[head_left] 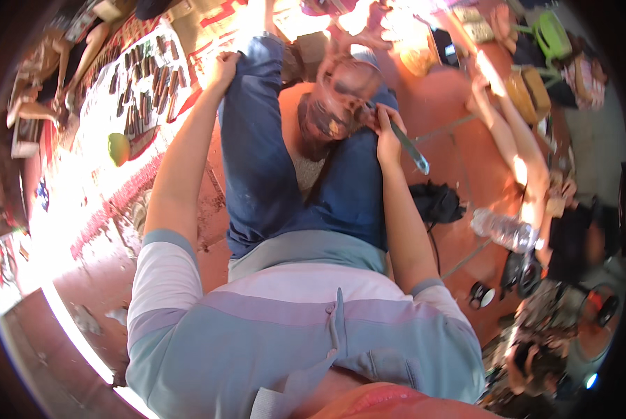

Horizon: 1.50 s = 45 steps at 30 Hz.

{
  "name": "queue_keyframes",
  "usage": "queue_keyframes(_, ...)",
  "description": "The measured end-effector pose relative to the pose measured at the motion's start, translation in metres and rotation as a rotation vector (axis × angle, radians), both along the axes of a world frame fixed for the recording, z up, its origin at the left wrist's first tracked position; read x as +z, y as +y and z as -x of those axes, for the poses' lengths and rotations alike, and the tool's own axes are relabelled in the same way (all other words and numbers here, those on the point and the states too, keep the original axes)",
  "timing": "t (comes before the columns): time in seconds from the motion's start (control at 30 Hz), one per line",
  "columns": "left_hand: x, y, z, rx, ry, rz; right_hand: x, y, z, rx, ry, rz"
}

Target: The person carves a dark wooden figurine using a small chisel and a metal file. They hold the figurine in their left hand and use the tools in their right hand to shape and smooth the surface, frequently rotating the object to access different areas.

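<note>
My left hand (222, 68) rests at my left knee, against the blue jeans (253, 153). Its fingers look curled in, and nothing shows in them. Over my right thigh my right hand (388, 133) is closed on a slim green-handled tool (412, 149). One end points down and to the right; the other end, by the brown piece, is blurred. A rounded, brown carved-looking piece (323, 115) with dark patches lies between my knees, close to the right hand. Motion blur and glare hide its detail.
At the left, a white cloth (103, 115) bears several dark-handled tools (142, 80); a green-yellow round thing (119, 149) lies by it. On the tiled floor at the right are a black cloth (435, 202), a clear plastic bottle (505, 230) and another person's bare legs (505, 133).
</note>
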<state>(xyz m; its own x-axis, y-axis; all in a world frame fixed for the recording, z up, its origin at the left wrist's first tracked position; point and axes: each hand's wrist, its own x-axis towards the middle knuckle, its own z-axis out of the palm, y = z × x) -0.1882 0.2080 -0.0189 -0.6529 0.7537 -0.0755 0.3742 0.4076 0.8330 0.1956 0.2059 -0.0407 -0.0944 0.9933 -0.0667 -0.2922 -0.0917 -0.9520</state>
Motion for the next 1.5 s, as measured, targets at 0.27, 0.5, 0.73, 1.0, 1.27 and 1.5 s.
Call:
queue_keyframes(0.27, -0.010, 0.076, 0.075, -0.061, 0.619, 0.142, 0.003, 0.004, 0.004, 0.076, 0.018, 0.025)
queue_keyframes(0.5, 0.025, -0.062, 0.009, -0.422, 0.152, 0.318, 0.007, 0.006, -0.014, -0.073, 0.081, 0.033)
queue_keyframes(0.73, 0.023, -0.179, -0.168, -0.366, 0.806, 0.234, -0.005, 0.018, -0.026, -0.092, 0.094, 0.042)
queue_keyframes(1.0, 0.071, -0.113, -0.230, -0.399, -0.015, -0.762, 0.149, -0.005, 0.022, -0.007, -0.014, -0.381)
queue_keyframes(1.27, -0.030, -0.122, -0.248, -0.277, 0.052, -0.324, 0.176, 0.018, 0.056, -0.028, -0.142, -0.667)
queue_keyframes(1.5, -0.033, -0.136, -0.280, -0.391, -0.200, -0.103, 0.209, 0.008, 0.076, -0.029, -0.557, -0.601)
